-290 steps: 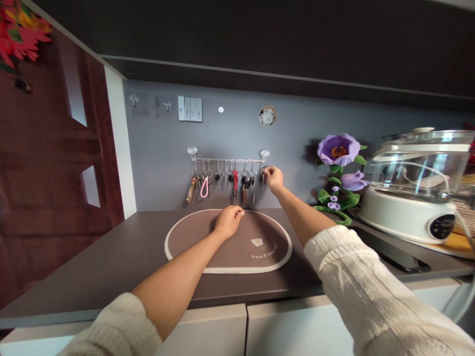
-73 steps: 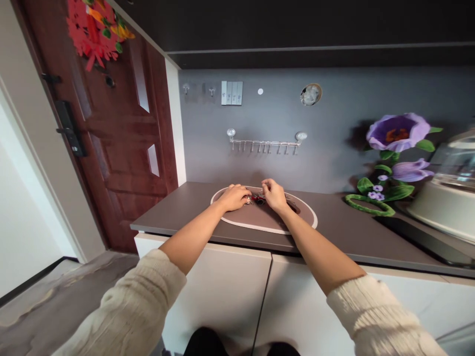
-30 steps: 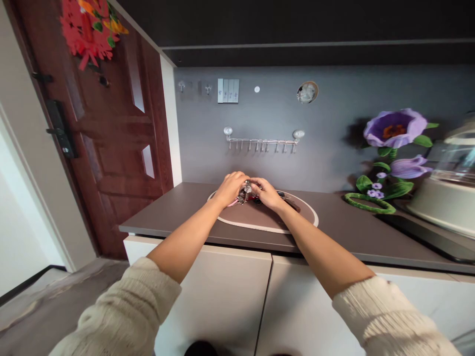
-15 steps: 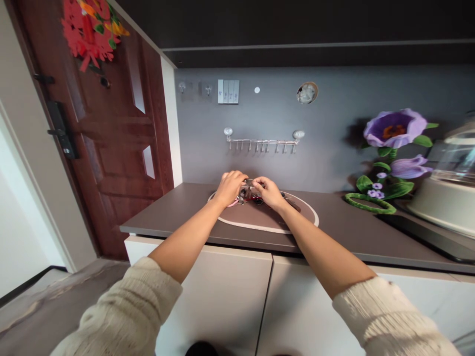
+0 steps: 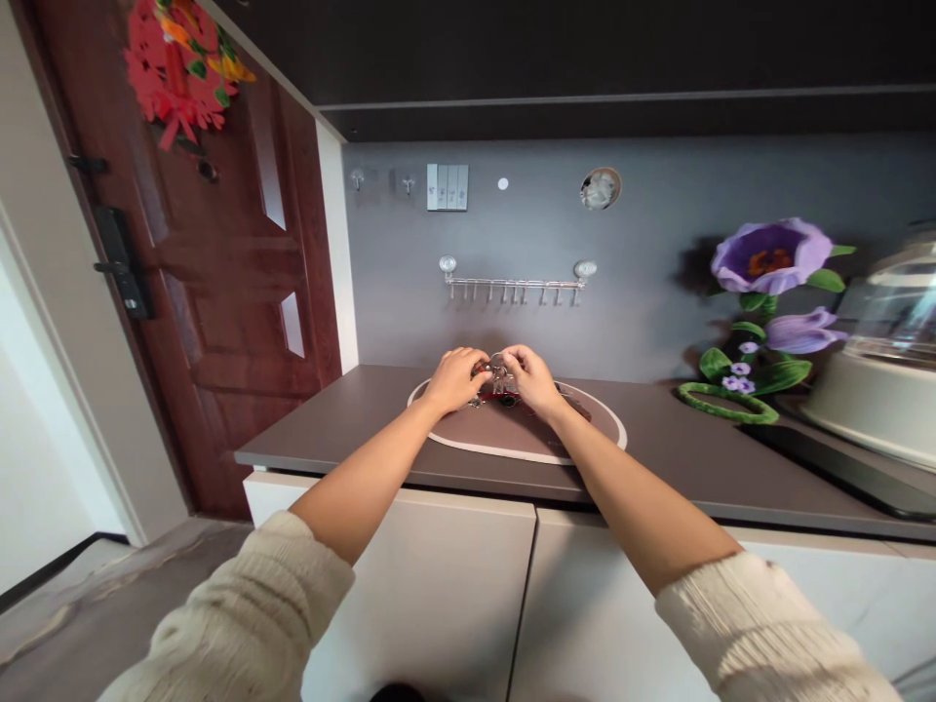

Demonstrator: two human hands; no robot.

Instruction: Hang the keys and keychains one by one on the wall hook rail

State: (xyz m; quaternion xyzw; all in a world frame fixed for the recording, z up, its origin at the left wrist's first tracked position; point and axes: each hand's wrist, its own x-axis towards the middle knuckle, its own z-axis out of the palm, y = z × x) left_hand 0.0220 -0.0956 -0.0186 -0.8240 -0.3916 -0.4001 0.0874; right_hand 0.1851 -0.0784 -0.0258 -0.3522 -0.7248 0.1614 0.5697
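Note:
A bunch of keys [image 5: 503,382], metallic with some red and black parts, is between my two hands low over the oval brown mat [image 5: 504,439] with a pale rim. My left hand [image 5: 454,378] is curled around the left side of the bunch, fingertips pressed to a small part of it. With thumb and forefinger, my right hand [image 5: 530,378] pinches a thin metal ring at the top of the bunch. A dark item [image 5: 574,402] lies on the mat, partly behind my right wrist. Small details of the bunch are blurred.
On the wall hangs a clear rail with hooks [image 5: 516,285]. To the right stand purple plush flowers [image 5: 771,258], a flat black slab [image 5: 840,468] and a cream appliance [image 5: 877,390]. A dark shelf [image 5: 585,68] overhangs the counter [image 5: 322,419]; a brown door [image 5: 249,263] is at left.
My hands have shifted slightly, with the left fingers moved on the bunch. The metal pieces hang differently, and a pink bit near my left hand is no longer visible.

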